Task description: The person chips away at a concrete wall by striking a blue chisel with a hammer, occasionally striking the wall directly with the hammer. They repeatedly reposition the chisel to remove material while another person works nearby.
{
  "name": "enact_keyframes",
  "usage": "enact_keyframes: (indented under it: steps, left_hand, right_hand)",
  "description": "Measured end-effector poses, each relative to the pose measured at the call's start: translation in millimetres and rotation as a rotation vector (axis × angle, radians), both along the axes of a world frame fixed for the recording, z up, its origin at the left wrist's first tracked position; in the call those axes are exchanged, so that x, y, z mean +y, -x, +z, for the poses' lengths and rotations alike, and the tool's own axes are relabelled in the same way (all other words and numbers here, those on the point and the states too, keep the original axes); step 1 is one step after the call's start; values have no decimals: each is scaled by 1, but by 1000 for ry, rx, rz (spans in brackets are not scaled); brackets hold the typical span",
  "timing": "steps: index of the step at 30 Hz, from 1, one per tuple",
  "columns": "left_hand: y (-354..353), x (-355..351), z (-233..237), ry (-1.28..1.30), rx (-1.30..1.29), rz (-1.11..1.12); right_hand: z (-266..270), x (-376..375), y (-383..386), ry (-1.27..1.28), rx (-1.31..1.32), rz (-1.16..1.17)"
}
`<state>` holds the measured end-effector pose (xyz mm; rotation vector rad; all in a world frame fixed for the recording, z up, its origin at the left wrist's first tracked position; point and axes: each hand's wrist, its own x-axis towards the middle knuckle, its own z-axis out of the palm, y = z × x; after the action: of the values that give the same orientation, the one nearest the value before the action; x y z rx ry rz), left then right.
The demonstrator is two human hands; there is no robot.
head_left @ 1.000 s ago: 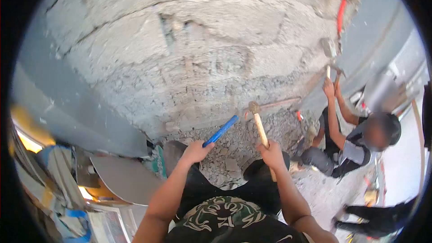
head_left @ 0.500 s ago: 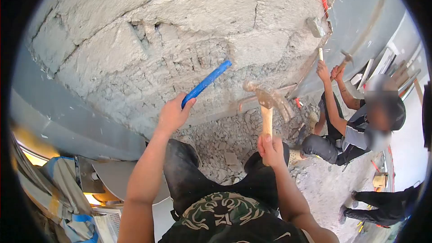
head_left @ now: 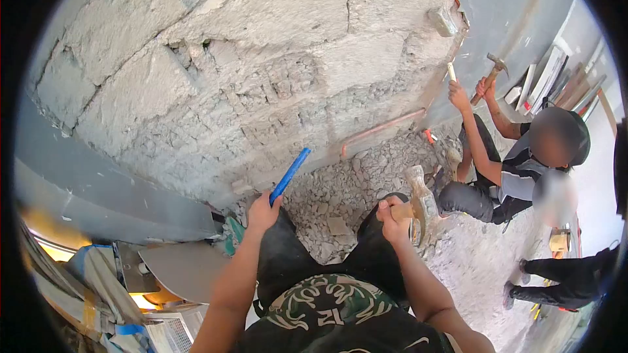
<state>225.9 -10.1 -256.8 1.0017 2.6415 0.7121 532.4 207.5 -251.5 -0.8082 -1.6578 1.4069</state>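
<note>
My left hand (head_left: 263,214) is closed round the lower end of a blue chisel (head_left: 290,175), which slants up and to the right. The chisel's far tip shows against the base of the rough, chipped wall (head_left: 261,85); whether it touches cannot be told. In my right hand (head_left: 394,221) is a claw hammer (head_left: 422,202), gripped by its wooden handle. The hammer's head is over to the right of that hand, above my knee, apart from the chisel and the wall.
Broken rubble (head_left: 333,196) lies along the wall's foot. A co-worker (head_left: 504,163) crouches at the right, holding a hammer (head_left: 490,75) and a chisel against the wall side. An orange pipe (head_left: 383,132) runs low on the wall. Another person's legs (head_left: 556,278) show at lower right.
Both hands have come back: the chisel has dropped lower, away from the chipped hollow, and the hammer has swung down and right. The co-worker's hammer has risen slightly. The view has shifted.
</note>
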Motion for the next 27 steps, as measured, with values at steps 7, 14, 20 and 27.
enact_keyframes:
  steps: [7, 14, 20, 27]
  left_hand:
    - [-23, -7, -10, -139, -36, 32]
    - [-58, -2, 28, -210, -102, 107]
    - [-31, -6, 65, -125, 0, 25]
    - [21, 6, 149, -124, 247, 52]
  right_hand:
    - [-60, 7, 6, -148, 18, 73]
    - [-60, -5, 6, -409, -205, 119]
    - [-17, -22, 7, -351, -222, 182]
    - [-63, -18, 11, -103, -94, 311]
